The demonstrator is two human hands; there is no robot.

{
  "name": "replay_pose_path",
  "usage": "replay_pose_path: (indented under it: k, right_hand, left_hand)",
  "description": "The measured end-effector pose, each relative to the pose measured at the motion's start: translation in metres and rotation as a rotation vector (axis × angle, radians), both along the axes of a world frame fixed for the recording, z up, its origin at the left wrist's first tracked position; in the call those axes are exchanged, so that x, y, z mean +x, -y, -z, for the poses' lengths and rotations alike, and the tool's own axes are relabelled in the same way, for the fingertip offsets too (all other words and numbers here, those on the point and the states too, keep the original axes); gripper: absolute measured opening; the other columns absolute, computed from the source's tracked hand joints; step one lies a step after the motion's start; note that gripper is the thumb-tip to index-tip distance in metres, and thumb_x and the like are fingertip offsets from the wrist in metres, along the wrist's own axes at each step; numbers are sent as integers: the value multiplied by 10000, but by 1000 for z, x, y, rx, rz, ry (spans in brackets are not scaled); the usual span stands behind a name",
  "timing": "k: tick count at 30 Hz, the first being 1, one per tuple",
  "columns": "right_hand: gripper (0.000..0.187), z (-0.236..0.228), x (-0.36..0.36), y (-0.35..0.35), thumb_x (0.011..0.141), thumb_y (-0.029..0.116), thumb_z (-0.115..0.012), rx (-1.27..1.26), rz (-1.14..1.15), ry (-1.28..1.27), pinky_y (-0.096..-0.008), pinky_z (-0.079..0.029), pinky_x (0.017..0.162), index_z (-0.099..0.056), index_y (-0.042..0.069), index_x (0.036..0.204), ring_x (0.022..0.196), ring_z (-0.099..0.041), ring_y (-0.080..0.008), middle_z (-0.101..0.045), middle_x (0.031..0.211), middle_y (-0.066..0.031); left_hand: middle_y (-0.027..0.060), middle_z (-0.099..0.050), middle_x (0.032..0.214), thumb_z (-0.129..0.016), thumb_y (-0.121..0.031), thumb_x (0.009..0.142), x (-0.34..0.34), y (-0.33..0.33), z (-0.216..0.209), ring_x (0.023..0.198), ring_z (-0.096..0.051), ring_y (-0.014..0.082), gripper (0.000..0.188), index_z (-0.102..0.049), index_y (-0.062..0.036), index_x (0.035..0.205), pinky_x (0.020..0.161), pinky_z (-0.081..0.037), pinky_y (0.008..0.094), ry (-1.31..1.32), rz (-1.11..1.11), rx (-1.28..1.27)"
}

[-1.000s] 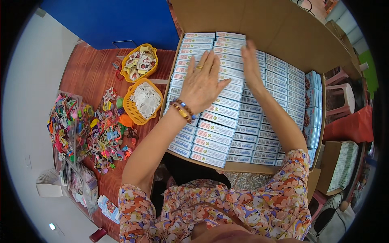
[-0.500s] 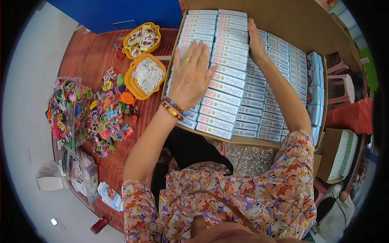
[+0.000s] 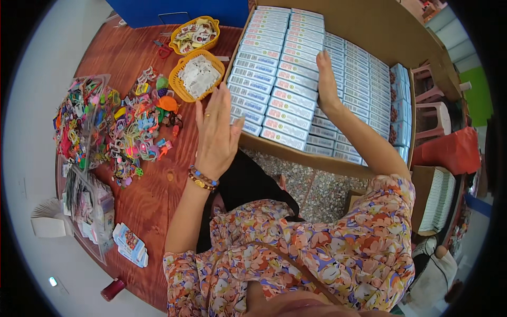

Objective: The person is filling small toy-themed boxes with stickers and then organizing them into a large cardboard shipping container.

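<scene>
A large cardboard carton [image 3: 338, 168] holds rows of small light-blue boxes [image 3: 289, 103], packed tightly on edge. The two left rows stand higher than the rows [image 3: 364, 87] to their right. My left hand [image 3: 215, 134] is beside the carton's near left edge, palm turned toward the boxes, fingers straight and holding nothing. Whether it touches the carton wall I cannot tell. My right hand [image 3: 327, 84] is upright along the right side of the raised rows, its fingers stretched out and its palm against or close to the box ends.
Left of the carton, a wooden table [image 3: 158, 203] bears a yellow basket [image 3: 178, 94] of white packets, another yellow basket [image 3: 214, 45], red-handled scissors [image 3: 165, 52], a pile of colourful trinkets [image 3: 134, 132] and cards [image 3: 129, 244]. Pink plastic stools [image 3: 435, 119] stand at right.
My left hand has drawn back from the top of the left row to the carton's left edge. My right hand has slid nearer along the raised rows. The view has shifted slightly.
</scene>
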State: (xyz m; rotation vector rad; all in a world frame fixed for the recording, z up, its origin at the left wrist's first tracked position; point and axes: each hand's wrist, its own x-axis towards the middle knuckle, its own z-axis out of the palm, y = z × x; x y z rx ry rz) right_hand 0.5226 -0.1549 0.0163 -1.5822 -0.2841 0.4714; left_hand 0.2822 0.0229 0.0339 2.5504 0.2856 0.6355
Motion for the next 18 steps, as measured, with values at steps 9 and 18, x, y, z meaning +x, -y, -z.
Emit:
replay_pose_path:
  k: [9, 18]
  right_hand:
    - [1021, -11, -72, -7, 960, 663, -429, -94, -1, -61, -417, -100, 1231, -10, -42, 1568, 1526, -65, -352, -57, 1638, -255]
    - [896, -34, -67, 0, 1000, 540, -440, -44, 80, 356, -440, -105, 1229, -34, -22, 1567, 1528, -45, -355, -111, 1628, -235]
  left_hand:
    - [212, -245, 1610, -514, -338, 1022, -25, 16, 40, 1479, -249, 400, 654, -294, 10, 1530, 1180, -197, 569, 32, -4, 94]
    - [243, -279, 1586, -588, -241, 990, -75, 15, 34, 1453, -294, 406, 691, -255, 12, 1541, 1169, -274, 497, -7, -35, -60]
